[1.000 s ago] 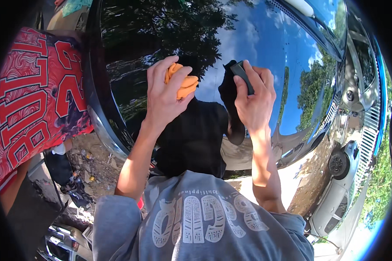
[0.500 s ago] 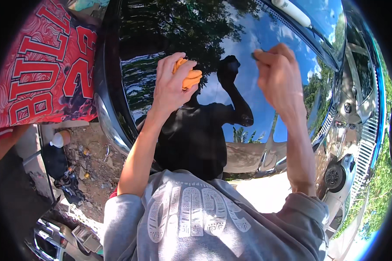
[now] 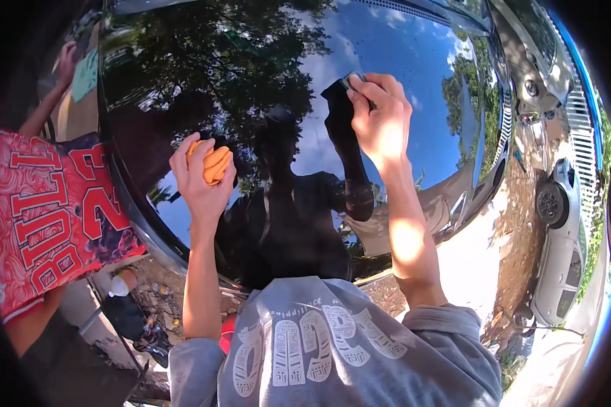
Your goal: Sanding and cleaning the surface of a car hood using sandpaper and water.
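Note:
My left hand (image 3: 198,182) is closed around a bunched orange cloth (image 3: 215,165) above the left part of a glossy black car hood (image 3: 278,224). The fingers curl over the cloth, and whether it touches the paint I cannot tell. Farther forward and to the right, my right hand (image 3: 385,121) pinches a small flat dark pad (image 3: 350,81) between thumb and fingers. The pad appears to lie against the hood, which mirrors trees, sky and my own dark outline. Part of the pad is hidden by the fingertips.
On the left, beside the car, stands a person in a red jersey (image 3: 54,210), one arm toward a green cloth (image 3: 85,76). A bottle (image 3: 123,282) and rubble lie on the ground below. A silver car (image 3: 557,264) is parked at the right.
The view has shifted across the hood. Both hands now appear farther left, my right hand's pad seen more plainly. The orange cloth stays in my left hand. The co-worker's raised hand has come into view.

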The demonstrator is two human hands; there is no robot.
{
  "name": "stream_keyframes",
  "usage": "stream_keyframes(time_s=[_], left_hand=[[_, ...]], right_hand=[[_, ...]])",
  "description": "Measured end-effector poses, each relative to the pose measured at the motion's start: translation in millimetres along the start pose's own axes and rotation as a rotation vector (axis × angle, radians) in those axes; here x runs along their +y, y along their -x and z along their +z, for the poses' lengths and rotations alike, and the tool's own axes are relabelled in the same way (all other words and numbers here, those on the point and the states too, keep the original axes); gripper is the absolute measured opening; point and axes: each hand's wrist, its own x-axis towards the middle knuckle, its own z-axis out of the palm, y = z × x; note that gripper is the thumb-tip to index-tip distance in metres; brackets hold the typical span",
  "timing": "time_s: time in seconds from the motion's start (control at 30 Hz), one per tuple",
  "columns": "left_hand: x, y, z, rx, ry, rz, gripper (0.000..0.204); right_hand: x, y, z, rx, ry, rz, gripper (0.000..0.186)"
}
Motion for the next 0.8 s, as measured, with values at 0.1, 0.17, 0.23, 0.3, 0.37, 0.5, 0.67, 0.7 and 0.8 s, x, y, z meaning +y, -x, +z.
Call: stream_keyframes(time_s=[0.1, 0.17, 0.23, 0.3, 0.37, 0.5, 0.67, 0.7, 0.8], left_hand=[[-2, 1, 0, 0.005, 0.024, -0.024, 0.045], [-3, 2, 1, 0.000, 0.008, -0.045, 0.045], [-2, 2, 3, 0.013, 0.045, -0.073, 0.046], [-1, 2, 4, 0.022, 0.047, -0.081, 0.045], [1, 1, 4, 0.003, 0.048, -0.107, 0.045], [2, -2, 2, 0.003, -0.009, -0.039, 0.046], [5, -9, 0, -0.022, 0.022, -0.036, 0.045], [8, -16, 1, -0.007, 0.023, 0.067, 0.044], [27, -56, 17, -0.011, 0.202, -0.032, 0.035]], right_hand=[[5, -11, 14, -0.028, -0.002, -0.058, 0.017], [10, -19, 25, -0.044, -0.009, -0.098, 0.016], [13, -30, 36, -0.109, -0.051, -0.048, 0.015], [14, -40, 42, -0.079, -0.098, -0.041, 0.013], [11, -45, 43, -0.009, 0.018, -0.146, 0.011], [-3, -42, 39, -0.020, 0.002, -0.059, 0.012], [-17, -44, 33, -0.065, 0.002, -0.070, 0.015], [-17, -48, 31, -0.026, -0.031, -0.127, 0.015], [-13, -42, 14, 0.057, -0.034, 0.008, 0.014]])
